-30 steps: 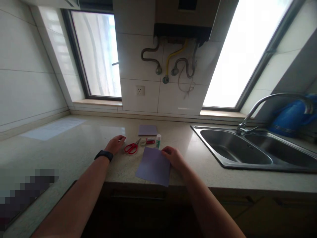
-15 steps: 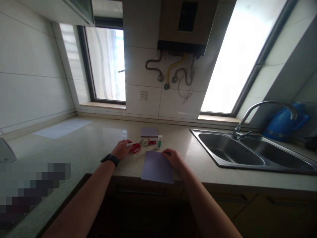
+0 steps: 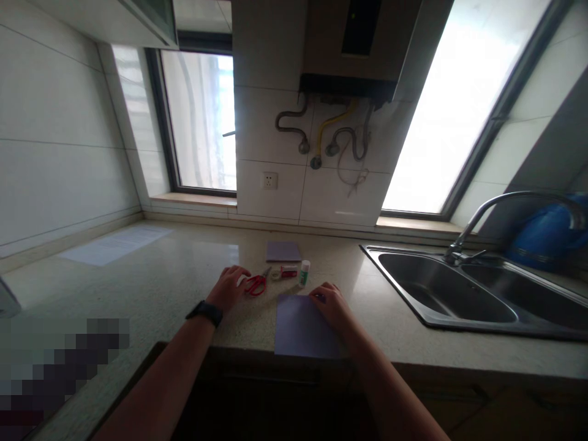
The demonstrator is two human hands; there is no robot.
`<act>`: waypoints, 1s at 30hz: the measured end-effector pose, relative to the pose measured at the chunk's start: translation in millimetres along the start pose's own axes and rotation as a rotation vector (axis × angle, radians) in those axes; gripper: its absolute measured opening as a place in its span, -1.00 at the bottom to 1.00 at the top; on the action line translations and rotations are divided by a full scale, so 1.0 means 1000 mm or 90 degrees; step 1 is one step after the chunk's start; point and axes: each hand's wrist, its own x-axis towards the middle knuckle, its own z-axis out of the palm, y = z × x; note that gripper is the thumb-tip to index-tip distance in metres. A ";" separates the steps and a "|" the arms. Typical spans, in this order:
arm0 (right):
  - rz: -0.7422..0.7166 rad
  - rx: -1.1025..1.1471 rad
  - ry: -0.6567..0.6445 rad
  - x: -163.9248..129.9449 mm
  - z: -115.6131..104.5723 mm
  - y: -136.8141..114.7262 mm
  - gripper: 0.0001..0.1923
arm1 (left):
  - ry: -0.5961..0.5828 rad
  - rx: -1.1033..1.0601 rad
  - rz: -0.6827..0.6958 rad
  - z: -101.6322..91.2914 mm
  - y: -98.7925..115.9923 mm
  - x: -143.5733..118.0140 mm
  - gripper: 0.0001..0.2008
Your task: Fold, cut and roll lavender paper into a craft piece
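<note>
A purple sheet of paper point(image 3: 301, 331) lies at the counter's front edge, its near edge reaching over the rim. My right hand point(image 3: 328, 303) is closed at its upper right corner, with thumb and fingers on the paper. On the left, my left hand point(image 3: 229, 286), with a dark watch on the wrist, rests on the counter with curled fingers. A small white thing point(image 3: 240, 279) shows at its fingertips, too small to name. Right beside those fingertips are red-handled scissors point(image 3: 257, 284). A tape roll point(image 3: 275, 275), a small red-and-white item point(image 3: 288, 271) and a glue stick point(image 3: 304, 274) stand in a row.
Behind the small tools lies a stack of purple paper point(image 3: 283, 251). Printed white sheets point(image 3: 117, 243) are at the back left. A double steel sink point(image 3: 441, 288) with a faucet point(image 3: 463, 236) takes up the right side, a blue container point(image 3: 546, 236) behind it.
The view has shifted slightly, so most things sit a little lower and further right. Both hands keep about the same places by the scissors and the paper.
</note>
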 end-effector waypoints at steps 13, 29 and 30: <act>-0.033 -0.037 -0.057 -0.001 -0.001 -0.002 -0.89 | -0.146 -0.045 0.159 -0.022 0.114 -0.033 -0.71; -0.023 -0.031 -0.034 -0.009 -0.007 -0.005 -0.88 | -0.346 -0.130 0.107 -0.017 0.136 -0.064 -0.57; -0.023 -0.021 -0.033 -0.010 -0.007 -0.005 -0.87 | -0.345 -0.132 0.103 -0.016 0.135 -0.064 -0.57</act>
